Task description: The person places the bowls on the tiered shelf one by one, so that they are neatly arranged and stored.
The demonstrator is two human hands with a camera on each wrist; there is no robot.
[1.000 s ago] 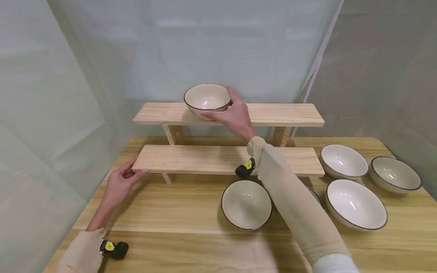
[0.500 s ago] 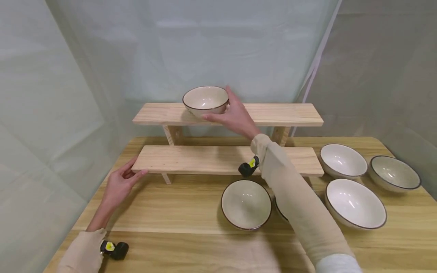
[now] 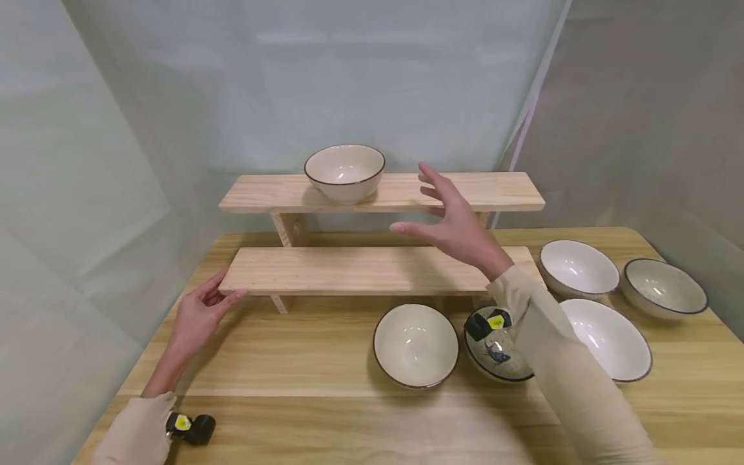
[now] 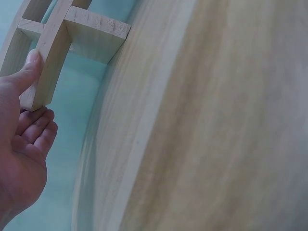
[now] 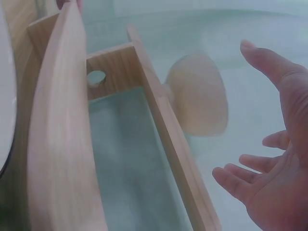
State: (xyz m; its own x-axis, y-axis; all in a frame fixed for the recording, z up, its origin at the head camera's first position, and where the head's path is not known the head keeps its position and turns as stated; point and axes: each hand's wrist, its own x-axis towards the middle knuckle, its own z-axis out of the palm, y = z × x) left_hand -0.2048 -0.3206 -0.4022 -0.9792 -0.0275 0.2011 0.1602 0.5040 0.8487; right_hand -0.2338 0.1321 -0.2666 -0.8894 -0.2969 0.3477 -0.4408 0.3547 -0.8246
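Observation:
A cream bowl with a dark rim [image 3: 345,173] stands upright on the upper board of a two-tier wooden shelf [image 3: 325,270]. To its right, apart from it, my right hand [image 3: 459,226] hovers with thumb and fingers spread, holding nothing. The right wrist view shows the same gap between the hand [image 5: 288,175] and the blurred bowl [image 5: 199,98]. My left hand [image 3: 194,316] grips the left end of the lower board. Up close in the left wrist view, the thumb of that hand [image 4: 21,154] presses the board's edge [image 4: 50,72] and its fingers curl at the end.
On the wooden table [image 3: 279,387], a cream bowl [image 3: 415,345] and a bowl with a blue fish [image 3: 494,355], partly behind the right sleeve, stand before the shelf. At right are a white bowl [image 3: 579,268], a greyish bowl [image 3: 665,287] and a larger white bowl [image 3: 610,339].
My right hand has let go of the bowl on the upper board and drawn back to the right. The fish bowl has come into view. My left hand keeps its place on the shelf.

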